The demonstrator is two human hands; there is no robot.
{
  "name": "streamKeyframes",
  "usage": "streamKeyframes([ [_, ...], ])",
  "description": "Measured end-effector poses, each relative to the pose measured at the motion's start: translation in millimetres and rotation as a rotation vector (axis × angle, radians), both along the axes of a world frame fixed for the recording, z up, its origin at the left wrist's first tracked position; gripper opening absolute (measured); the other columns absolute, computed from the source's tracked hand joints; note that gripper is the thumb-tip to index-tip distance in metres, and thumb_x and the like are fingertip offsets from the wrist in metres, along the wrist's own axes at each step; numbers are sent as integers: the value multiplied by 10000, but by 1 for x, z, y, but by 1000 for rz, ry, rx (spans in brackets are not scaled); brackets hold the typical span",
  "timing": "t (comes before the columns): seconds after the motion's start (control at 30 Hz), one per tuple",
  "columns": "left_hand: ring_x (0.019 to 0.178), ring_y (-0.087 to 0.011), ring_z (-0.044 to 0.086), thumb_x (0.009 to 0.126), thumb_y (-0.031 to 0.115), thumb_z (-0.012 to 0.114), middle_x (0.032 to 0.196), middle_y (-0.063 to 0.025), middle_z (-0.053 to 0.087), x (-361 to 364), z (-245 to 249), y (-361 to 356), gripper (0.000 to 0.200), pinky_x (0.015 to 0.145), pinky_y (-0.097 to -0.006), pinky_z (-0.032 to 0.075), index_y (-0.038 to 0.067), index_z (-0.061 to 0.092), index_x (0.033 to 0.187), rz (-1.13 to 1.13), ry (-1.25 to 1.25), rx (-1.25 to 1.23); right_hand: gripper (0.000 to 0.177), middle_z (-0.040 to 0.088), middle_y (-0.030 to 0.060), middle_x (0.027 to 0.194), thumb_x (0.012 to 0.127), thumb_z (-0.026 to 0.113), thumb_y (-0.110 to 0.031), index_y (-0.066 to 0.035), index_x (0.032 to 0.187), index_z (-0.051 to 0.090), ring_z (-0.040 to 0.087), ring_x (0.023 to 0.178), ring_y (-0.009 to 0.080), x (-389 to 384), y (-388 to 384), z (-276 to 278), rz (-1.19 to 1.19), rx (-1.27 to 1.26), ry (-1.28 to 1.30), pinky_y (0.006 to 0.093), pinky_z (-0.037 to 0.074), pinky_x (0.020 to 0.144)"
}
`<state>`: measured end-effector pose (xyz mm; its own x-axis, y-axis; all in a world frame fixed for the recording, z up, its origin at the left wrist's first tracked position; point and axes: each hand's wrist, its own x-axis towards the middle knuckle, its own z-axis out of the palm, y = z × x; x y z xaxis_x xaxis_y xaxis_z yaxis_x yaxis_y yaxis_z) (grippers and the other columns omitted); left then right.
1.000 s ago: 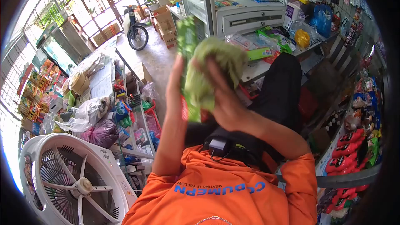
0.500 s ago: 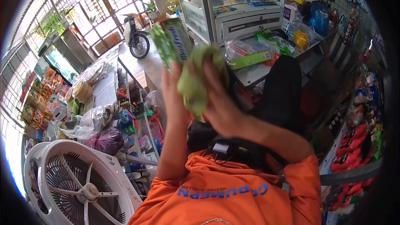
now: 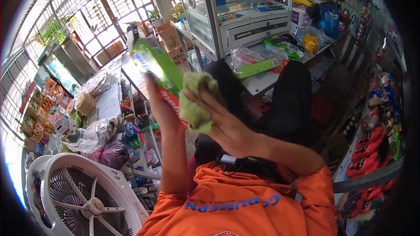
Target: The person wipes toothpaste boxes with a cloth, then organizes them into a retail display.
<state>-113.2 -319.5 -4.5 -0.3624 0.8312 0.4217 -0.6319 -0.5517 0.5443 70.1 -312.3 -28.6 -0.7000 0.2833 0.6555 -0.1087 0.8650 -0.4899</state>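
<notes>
A long green box [image 3: 159, 67] with a red printed part is tilted up in front of me. My left hand [image 3: 165, 113] is wrapped round its lower part. In my right hand [image 3: 227, 131] is a pale green cloth [image 3: 197, 100], bunched under the fingers and pressed against the box's right side near its lower end. The cloth hides part of the box. My palm side and the thumb of the right hand are mostly out of sight.
A glass display cabinet [image 3: 256, 11] stands ahead. On the low counter before it lie another green box [image 3: 258, 67] and plastic-wrapped goods. To the left are a goods-laden glass counter [image 3: 109, 98] and a white fan [image 3: 92, 205]. Hanging packets [image 3: 372, 153] line the right.
The box has moved left and down, and its red part now shows. The cloth has shifted lower with my right hand. The view has turned slightly.
</notes>
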Motion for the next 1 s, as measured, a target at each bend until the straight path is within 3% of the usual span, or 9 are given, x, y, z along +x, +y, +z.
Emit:
streamKeyframes([
  [0.1,1214,-226,641,1123,470,398,1322,-156,645,48,-11,-6,595,1070,-345,485,-7,496,1464,33,20,-112,481,243,183,1702,1057,468,-139,-36,1527,454,95,1604,386,-16,24,37,-170,193,212,446,115,1291],
  [0.23,1115,-162,623,1142,414,384,1259,-89,651,57,-26,-11,535,983,-327,493,-13,535,1427,153,473,-279,421,344,214,1640,1058,492,-162,-21,1454,525,229,1562,407,-6,45,84,-93,52,383,452,189,1267],
  [0.33,977,-168,585,1118,238,476,1117,-84,629,47,-12,-10,411,879,-309,461,-47,570,1399,553,910,-16,341,530,226,1438,1045,525,-178,22,1301,628,521,1337,404,15,40,82,-247,143,456,443,397,1123],
  [0.47,942,-250,611,960,108,675,1064,-146,618,38,-11,-3,620,879,-335,496,8,485,1542,889,1199,124,338,626,211,1321,1026,539,-175,57,1252,636,603,1211,406,44,31,98,-322,275,291,441,463,1045],
  [0.6,926,-234,616,965,108,678,1071,-140,618,45,-10,-8,608,838,-346,513,21,496,1538,867,1276,180,321,637,223,1296,1031,536,-175,48,1234,644,609,1194,404,41,43,96,-366,354,258,439,470,1023],
  [0.7,937,-218,621,968,135,699,1082,-115,624,27,-15,3,616,823,-327,512,40,498,1543,810,1026,-1,308,661,221,1256,1040,532,-183,42,1210,654,622,1158,397,41,42,90,-346,288,374,428,481,987],
  [0.77,950,-212,638,1027,329,657,1069,-85,617,17,4,5,554,832,-320,519,62,543,1499,774,841,-180,328,672,207,1236,1058,533,-220,34,1229,651,640,1176,348,56,32,85,-414,-74,70,401,482,1000],
  [0.83,948,-215,655,1060,523,541,1042,-71,605,1,23,16,570,802,-326,549,83,558,1422,288,-42,-114,338,677,175,1246,1071,528,-238,24,1247,649,645,1185,307,48,34,60,-327,-289,121,379,477,1012],
  [1.0,897,-214,669,1036,630,499,1019,-89,606,-13,38,51,631,746,-346,573,44,534,1269,367,-96,69,367,681,84,1258,1101,503,-288,-23,1322,628,648,1184,205,2,20,2,17,-1034,509,350,467,1034],
])
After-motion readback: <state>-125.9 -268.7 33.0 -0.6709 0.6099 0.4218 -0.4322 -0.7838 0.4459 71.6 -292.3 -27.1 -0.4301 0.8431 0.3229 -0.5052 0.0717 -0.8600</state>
